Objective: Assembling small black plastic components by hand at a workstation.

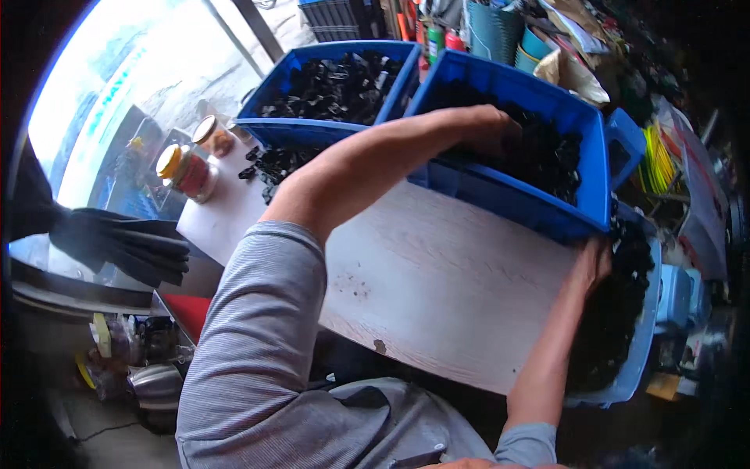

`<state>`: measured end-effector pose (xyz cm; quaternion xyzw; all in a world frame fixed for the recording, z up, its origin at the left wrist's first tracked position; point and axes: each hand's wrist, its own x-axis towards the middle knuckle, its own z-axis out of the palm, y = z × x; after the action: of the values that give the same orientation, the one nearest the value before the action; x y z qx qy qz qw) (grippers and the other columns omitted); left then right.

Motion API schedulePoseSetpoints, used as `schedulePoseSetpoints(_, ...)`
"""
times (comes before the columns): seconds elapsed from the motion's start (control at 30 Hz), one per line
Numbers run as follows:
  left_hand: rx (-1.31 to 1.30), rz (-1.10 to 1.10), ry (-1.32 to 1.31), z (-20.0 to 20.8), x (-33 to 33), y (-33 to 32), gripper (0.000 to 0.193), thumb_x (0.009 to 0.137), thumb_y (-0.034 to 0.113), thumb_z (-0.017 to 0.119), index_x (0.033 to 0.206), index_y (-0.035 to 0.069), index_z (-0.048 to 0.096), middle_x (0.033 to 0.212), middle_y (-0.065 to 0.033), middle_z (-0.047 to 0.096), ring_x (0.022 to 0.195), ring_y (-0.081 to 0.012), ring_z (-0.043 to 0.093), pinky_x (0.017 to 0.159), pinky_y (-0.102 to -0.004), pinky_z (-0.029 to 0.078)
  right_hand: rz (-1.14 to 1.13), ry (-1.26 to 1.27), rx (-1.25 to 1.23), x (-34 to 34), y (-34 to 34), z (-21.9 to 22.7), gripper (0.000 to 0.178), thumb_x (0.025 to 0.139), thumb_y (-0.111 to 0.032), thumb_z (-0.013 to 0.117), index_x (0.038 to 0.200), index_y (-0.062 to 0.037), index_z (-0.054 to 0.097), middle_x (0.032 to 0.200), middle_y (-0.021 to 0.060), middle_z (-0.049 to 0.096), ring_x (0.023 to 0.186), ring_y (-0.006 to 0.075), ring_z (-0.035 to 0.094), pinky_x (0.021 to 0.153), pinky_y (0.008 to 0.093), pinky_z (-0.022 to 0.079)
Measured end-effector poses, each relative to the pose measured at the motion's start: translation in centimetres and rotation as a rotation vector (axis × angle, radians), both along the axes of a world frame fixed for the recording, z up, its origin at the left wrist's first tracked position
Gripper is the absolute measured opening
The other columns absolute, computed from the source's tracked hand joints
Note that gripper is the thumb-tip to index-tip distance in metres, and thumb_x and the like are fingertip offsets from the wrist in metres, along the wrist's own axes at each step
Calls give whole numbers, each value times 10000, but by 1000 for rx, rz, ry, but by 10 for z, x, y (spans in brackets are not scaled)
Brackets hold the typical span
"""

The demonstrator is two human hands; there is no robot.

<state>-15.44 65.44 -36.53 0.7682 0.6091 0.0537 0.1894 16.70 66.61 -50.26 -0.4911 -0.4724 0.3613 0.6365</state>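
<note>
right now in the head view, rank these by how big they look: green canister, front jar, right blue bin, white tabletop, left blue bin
1. White tabletop
2. Right blue bin
3. Left blue bin (it sits farther off, so real sizes are unsure)
4. Front jar
5. Green canister

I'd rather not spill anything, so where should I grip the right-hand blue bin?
Likely by both end rims, from left and right together: the bin is long, open-topped and holds black pieces. The left end, close beside the other blue bin, may be tight.
</note>
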Motion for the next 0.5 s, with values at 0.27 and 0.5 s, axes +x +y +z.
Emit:
schedulePoseSetpoints(0.27, 387, -14, -319, -8, -40, 2, 464, 812, 254, 747, 1251, 149, 639, 1100, -124, 711, 1015, -282, 692, 885, -379, 556, -74, -289, -183, -14, 5, 8, 335, 937, -294, 573, 1086, -11, 673, 953, 121, 661, 832, 215, 588, 758, 380, 476)
schedulePoseSetpoints(0.5, 602, 4, -274, 17, -45, -20, 407, 884, 227, 725, 1267, 131, 627, 1152, -127, 703, 1040, -250, 692, 916, -368, 561, -77, -306, -131, -24, 1, 8, 299, 930, -281, 598, 1061, -26, 683, 874, 65, 650, 768, 163, 585, 705, 323, 478)
